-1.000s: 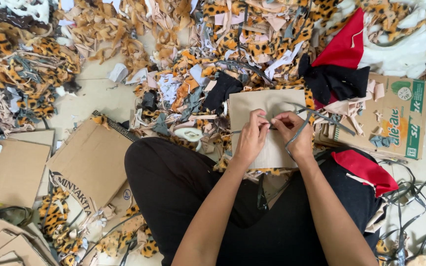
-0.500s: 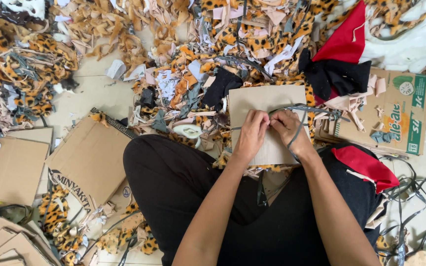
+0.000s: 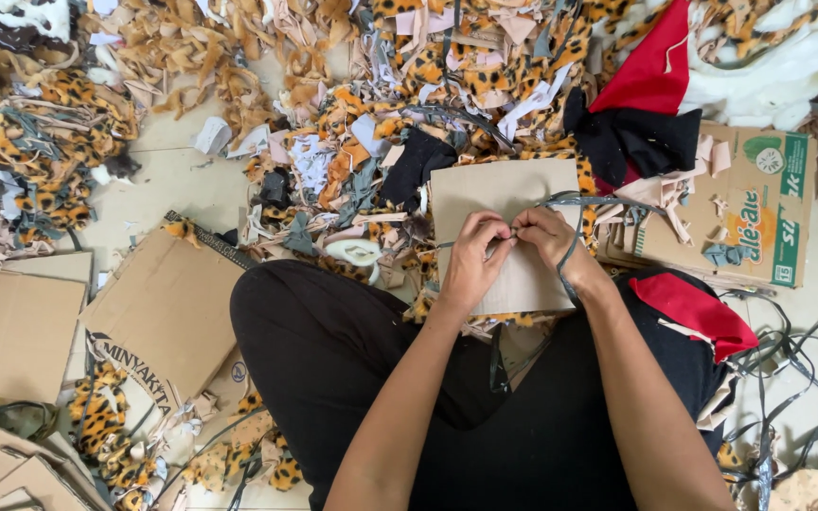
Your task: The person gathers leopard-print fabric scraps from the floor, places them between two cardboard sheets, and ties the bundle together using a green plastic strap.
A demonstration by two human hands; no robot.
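Over the cardboard sheet (image 3: 508,203), the left hand (image 3: 473,260) and right hand (image 3: 549,241) had closed together. Both pinched the grey strip (image 3: 570,201), which now looped tighter than a second before.

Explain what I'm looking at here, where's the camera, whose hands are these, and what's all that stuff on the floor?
The camera sits on a person's head and looks down, so you see their own arms and lap in black trousers. There is no machine. The left hand and right hand meet over a flat cardboard piece and pinch a thin dark grey strip, which loops around the right wrist. On the floor lies a heap of leopard-print fabric scraps, plus red cloth, black cloth, a printed cardboard box on the right, and flattened brown cardboard on the left.
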